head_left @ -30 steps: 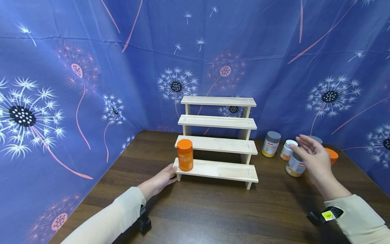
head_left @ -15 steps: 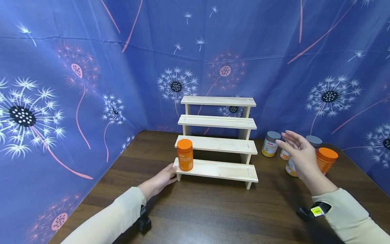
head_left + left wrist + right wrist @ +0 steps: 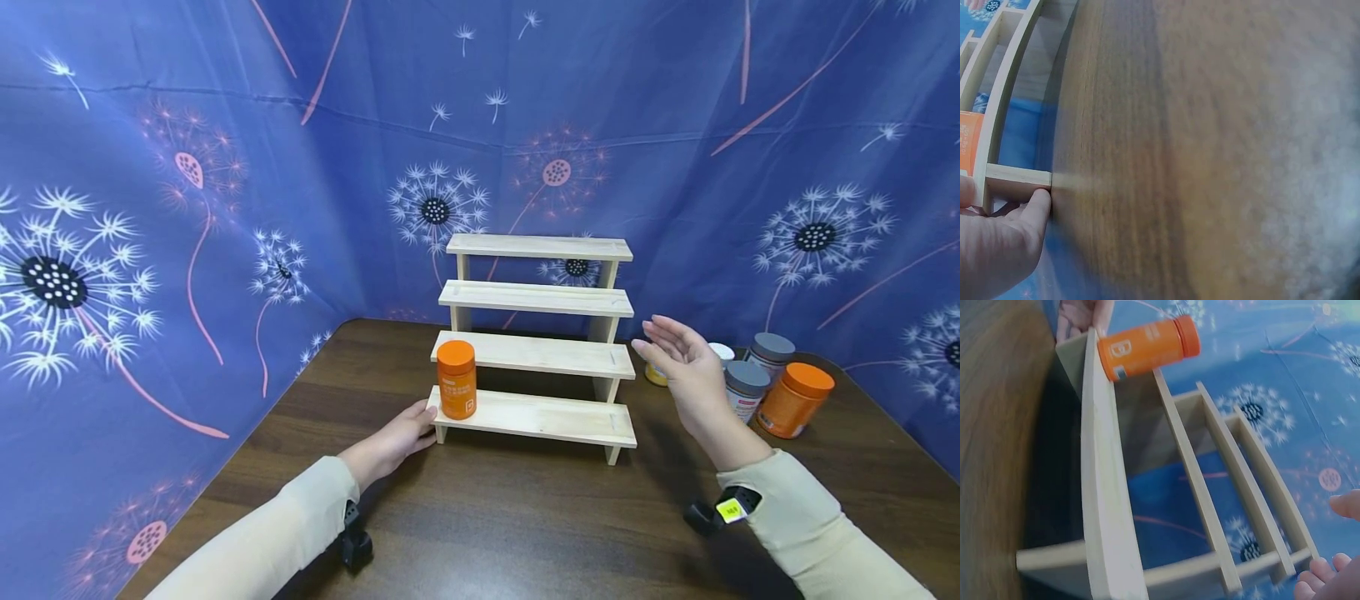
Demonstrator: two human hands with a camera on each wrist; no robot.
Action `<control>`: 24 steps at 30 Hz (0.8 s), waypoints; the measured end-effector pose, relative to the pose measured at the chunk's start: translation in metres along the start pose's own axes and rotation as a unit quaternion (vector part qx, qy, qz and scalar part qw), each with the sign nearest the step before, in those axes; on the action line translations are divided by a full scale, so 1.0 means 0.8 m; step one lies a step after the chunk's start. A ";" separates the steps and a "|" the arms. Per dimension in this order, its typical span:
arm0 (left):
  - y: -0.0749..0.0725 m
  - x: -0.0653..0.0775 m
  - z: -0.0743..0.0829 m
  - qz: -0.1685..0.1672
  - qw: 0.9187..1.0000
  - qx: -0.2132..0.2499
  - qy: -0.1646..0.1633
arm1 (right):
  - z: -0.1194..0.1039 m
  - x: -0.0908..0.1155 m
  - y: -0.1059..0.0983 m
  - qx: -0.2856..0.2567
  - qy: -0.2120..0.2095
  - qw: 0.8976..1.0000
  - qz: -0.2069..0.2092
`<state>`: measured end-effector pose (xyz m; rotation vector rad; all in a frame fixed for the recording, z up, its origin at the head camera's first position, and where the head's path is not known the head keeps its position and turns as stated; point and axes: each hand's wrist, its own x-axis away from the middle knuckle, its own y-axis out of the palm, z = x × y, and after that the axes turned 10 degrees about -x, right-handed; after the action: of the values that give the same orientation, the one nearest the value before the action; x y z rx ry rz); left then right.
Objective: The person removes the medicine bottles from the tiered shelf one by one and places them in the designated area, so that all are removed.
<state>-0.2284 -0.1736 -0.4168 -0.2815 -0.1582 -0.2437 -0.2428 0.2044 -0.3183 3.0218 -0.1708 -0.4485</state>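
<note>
A pale wooden stepped display stand with several tiers stands on the table. On the left end of its lowest tier, an orange bottle with an orange lid stands upright. My left hand grips the stand's lower left end; in the left wrist view, a digit of the left hand lies against the front of the stand's leg. Raised off the table to the right of the stand, my right hand holds nothing. Its fingers are relaxed and point toward the stand, in front of some jars.
Right of my right hand stand grey-lidded jars and an orange jar. A white lid and a yellow-bottomed jar show partly behind the hand. Blue dandelion-print cloth hangs behind the dark table.
My right hand has moved left from over the jars toward the stand, uncovering the orange jar and grey-lidded jars. The left hand, stand and orange bottle keep their places.
</note>
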 end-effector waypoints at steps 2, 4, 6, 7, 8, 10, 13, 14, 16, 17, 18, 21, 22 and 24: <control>0.000 0.001 0.001 0.003 1.000 0.000 0.000 | 0.002 -0.001 0.011 -0.006 -0.001 1.000 -0.009; 0.001 0.001 0.001 0.006 1.000 0.000 0.001 | 0.002 -0.001 0.021 -0.006 0.004 1.000 -0.018; 0.001 0.001 0.002 0.010 1.000 -0.001 0.003 | 0.000 -0.001 0.031 -0.002 0.008 0.999 -0.033; 0.001 0.001 0.002 0.011 1.000 -0.001 0.004 | 0.000 -0.001 0.036 -0.003 0.011 0.999 -0.040; 0.001 0.001 0.002 0.012 1.000 -0.001 0.003 | -0.001 0.000 0.040 -0.004 0.014 0.999 -0.049; 0.001 0.000 0.002 0.013 1.000 0.001 0.003 | -0.003 0.002 0.049 -0.007 0.023 0.998 -0.066; 0.001 0.000 0.002 0.016 1.000 0.008 0.001 | -0.001 0.005 0.060 0.001 0.031 0.995 -0.092; 0.000 0.000 0.002 0.018 1.000 0.010 0.001 | -0.001 0.007 0.063 0.003 0.035 0.995 -0.099; 0.000 0.000 0.003 0.020 1.000 0.016 -0.001 | 0.001 0.008 0.068 0.006 0.042 0.993 -0.110; -0.001 0.000 0.003 0.022 1.000 0.018 -0.002 | 0.003 0.009 0.070 0.008 0.045 0.992 -0.115; -0.001 0.000 0.004 0.022 1.000 0.019 -0.003 | 0.004 0.009 0.073 0.008 0.048 0.992 -0.120; -0.002 0.000 0.005 0.022 1.000 0.020 -0.006 | 0.009 0.010 0.083 -0.005 0.051 0.990 -0.129; -0.002 0.000 0.005 0.022 1.000 0.020 -0.007 | 0.010 0.011 0.086 -0.009 0.049 0.990 -0.131; -0.003 0.000 0.005 0.022 1.000 0.019 -0.008 | 0.012 0.011 0.095 -0.012 0.046 0.990 -0.136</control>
<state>-0.2294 -0.1744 -0.4126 -0.2493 -0.1722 -0.1946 -0.2444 0.1277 -0.3229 3.0444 0.2529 -0.3257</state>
